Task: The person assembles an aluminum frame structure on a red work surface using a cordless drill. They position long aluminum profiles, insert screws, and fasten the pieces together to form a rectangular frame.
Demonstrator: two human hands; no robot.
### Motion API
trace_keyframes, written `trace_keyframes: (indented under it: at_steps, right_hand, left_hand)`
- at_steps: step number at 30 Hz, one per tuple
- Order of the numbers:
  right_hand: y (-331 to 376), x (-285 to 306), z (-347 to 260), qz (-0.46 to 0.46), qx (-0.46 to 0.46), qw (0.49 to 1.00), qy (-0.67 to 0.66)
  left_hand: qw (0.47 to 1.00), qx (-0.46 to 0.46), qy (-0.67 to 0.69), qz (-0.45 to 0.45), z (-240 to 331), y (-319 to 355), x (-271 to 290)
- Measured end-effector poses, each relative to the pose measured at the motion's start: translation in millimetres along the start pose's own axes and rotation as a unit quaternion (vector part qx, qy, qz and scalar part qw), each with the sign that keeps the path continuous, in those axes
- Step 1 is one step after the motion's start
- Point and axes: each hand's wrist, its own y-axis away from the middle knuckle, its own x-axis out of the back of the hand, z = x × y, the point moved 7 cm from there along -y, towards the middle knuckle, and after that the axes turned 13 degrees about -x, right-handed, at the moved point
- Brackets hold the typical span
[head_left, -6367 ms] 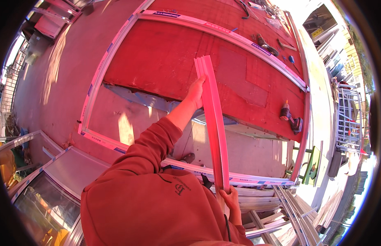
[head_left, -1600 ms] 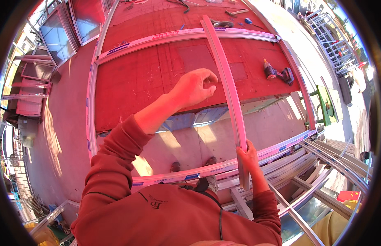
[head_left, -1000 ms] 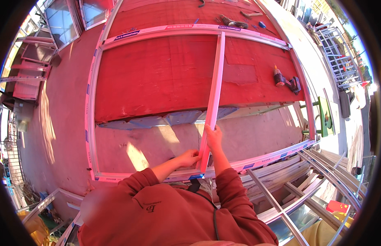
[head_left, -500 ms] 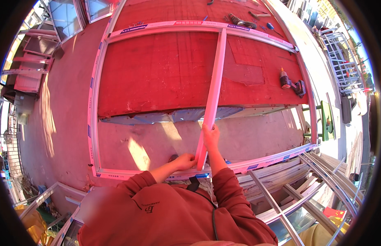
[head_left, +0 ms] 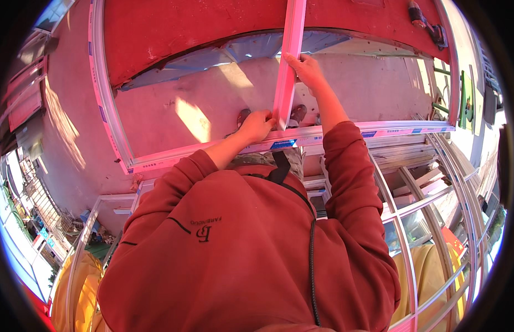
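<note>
A long pink-filmed aluminium bar (head_left: 291, 52) runs away from me, its near end meeting the near rail (head_left: 345, 133) of a large rectangular aluminium frame. My right hand (head_left: 307, 72) grips the bar a little above that end, from its right side. Low on the bar's left side, my left hand (head_left: 257, 127) is closed with its fingertips at the bar's end, right by the rail. Its fingertips are partly hidden. The rail passes in front of my waist, just beyond my body.
A red-topped table (head_left: 196, 22) lies under the far part of the frame, with a cordless drill (head_left: 428, 25) at its right. My shoes (head_left: 297, 114) show beyond the rail. Metal lattice frames (head_left: 398, 213) stand at lower right, and a green stand (head_left: 466, 99) is further right.
The view has tipped down toward my body, so the frame's far rail has left the picture. Both hands stay on the bar; the right hand's fingers look less wrapped round it.
</note>
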Motion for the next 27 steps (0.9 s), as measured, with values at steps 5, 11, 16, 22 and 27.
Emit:
trace_keyframes:
  at_steps: [5,11,16,22,27]
  right_hand:
    - [-1.3,7.5,4.9,0.006,-0.011,1.000,0.005]
    - [4.4,35.4,3.2,-0.008,-0.014,0.999,0.031]
    - [-2.3,36.9,4.8,0.002,0.018,0.999,0.044]
    - [-11.5,34.9,13.0,-0.005,0.025,0.999,0.040]
    - [-4.4,28.8,6.8,0.014,0.029,0.999,0.043]
  left_hand:
    - [0.999,0.012,0.006,-0.035,1.3,-7.6,-7.2]
    - [0.997,0.014,-0.005,-0.082,21.1,-29.1,-31.6]
    - [0.997,0.020,-0.020,-0.073,23.8,-29.6,-33.0]
    - [0.998,0.035,-0.021,-0.056,21.8,-21.3,-32.0]
    - [0.998,0.038,0.039,-0.015,9.8,-10.6,-29.8]
